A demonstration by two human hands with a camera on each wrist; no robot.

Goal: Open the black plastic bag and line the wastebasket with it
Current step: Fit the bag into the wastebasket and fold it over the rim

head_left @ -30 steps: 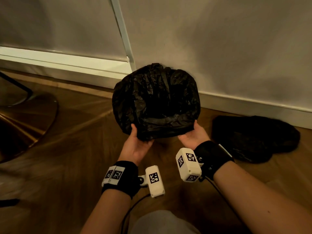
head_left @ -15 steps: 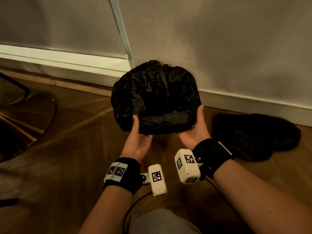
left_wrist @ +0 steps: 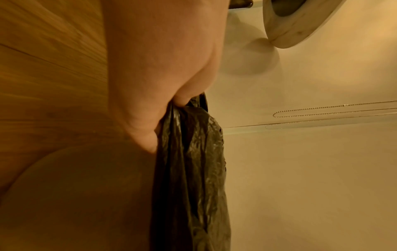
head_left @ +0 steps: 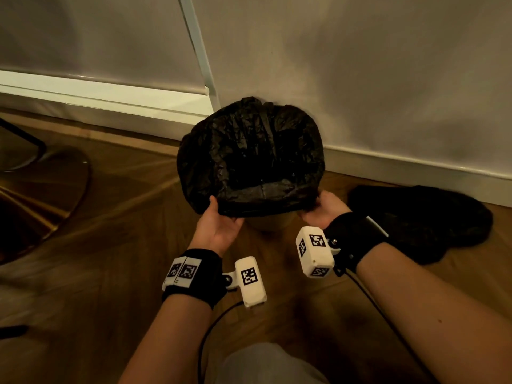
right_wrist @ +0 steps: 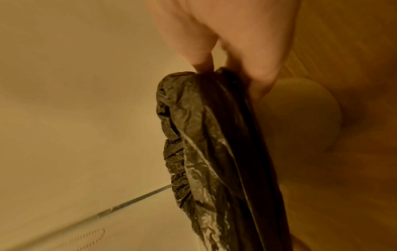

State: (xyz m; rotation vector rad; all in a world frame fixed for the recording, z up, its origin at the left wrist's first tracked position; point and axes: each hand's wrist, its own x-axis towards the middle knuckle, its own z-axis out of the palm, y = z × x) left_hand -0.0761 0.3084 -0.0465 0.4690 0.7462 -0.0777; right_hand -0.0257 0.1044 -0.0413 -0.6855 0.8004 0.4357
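i see my left hand (head_left: 219,225) gripping the near rim of the black plastic bag (head_left: 249,153), thumb on the outside and fingers tucked under the folded edge; the left wrist view shows those fingers (left_wrist: 150,132) pinching the crinkled plastic. my right hand (head_left: 322,209) pinches the same rim on its own side, fingertips (right_wrist: 204,66) closed on the bunched edge. the bag sits spread open between both hands and stretches away from them toward the wall (head_left: 360,79). just below the rim, between my 2 hands, a pale curve of the wastebasket (head_left: 270,224) peeks out. past my right hand, a dark heap (head_left: 421,217) lies on the wooden floor (head_left: 110,245).
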